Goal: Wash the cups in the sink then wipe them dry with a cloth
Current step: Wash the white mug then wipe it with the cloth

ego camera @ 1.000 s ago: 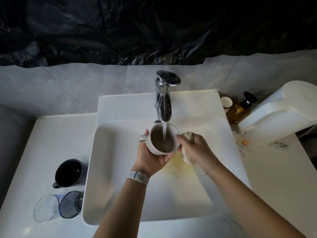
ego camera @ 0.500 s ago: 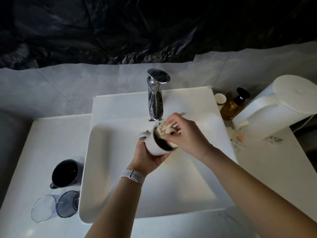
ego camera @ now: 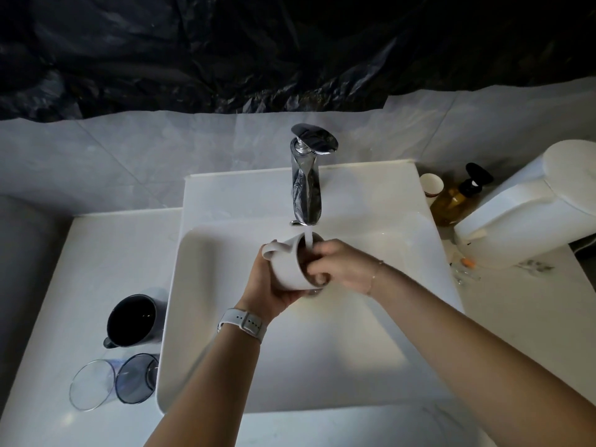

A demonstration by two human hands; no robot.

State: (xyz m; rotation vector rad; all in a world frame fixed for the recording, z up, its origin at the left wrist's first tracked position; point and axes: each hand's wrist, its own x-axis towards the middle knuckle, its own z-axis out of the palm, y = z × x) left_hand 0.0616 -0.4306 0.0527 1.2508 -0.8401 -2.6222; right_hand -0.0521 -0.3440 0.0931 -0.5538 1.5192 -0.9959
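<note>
A white mug (ego camera: 287,269) is held tilted over the white sink (ego camera: 180,285), its mouth turned to the right under the running water of the chrome tap (ego camera: 306,188). My left hand (ego camera: 267,285) grips the mug from below and behind. My right hand (ego camera: 342,266) has its fingers curled into the mug's mouth, and a bit of a pale scrubbing cloth (ego camera: 319,279) shows under them inside the mug. A black mug (ego camera: 132,321), a clear glass (ego camera: 92,388) and a grey tumbler (ego camera: 137,379) stand on the counter to the left of the sink.
To the right of the sink stand a small paper cup (ego camera: 430,185), an amber pump bottle (ego camera: 458,198) and a large white jug-like appliance (ego camera: 532,208). Small scraps lie on the counter by it. A tiled wall with black plastic sheeting rises behind the tap.
The mug has tipped from mouth-up to mouth-right. My right hand brought the pale cloth up from beside the mug and pushed it inside.
</note>
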